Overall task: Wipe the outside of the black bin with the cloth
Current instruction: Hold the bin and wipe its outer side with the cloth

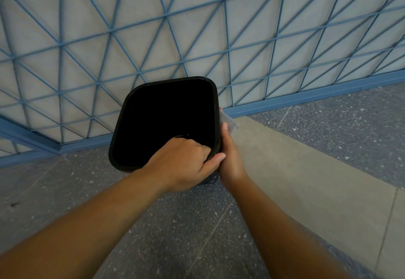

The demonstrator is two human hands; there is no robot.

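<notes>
The black bin [131, 112] stands on the floor in the middle of the view, seen from above, its inside dark. My left hand [184, 164] grips the near right corner of its rim, fingers curled inside and thumb outside. My right hand [230, 158] lies against the bin's right outer side and holds a pale grey cloth [229, 120] against it. Only a small part of the cloth shows past my fingers. The bin's outer walls are mostly hidden from this angle.
A blue metal lattice railing [228, 48] with a blue base rail runs just behind the bin. The floor is speckled grey stone [186, 224], with a plain beige strip [295, 169] running to the right of the bin.
</notes>
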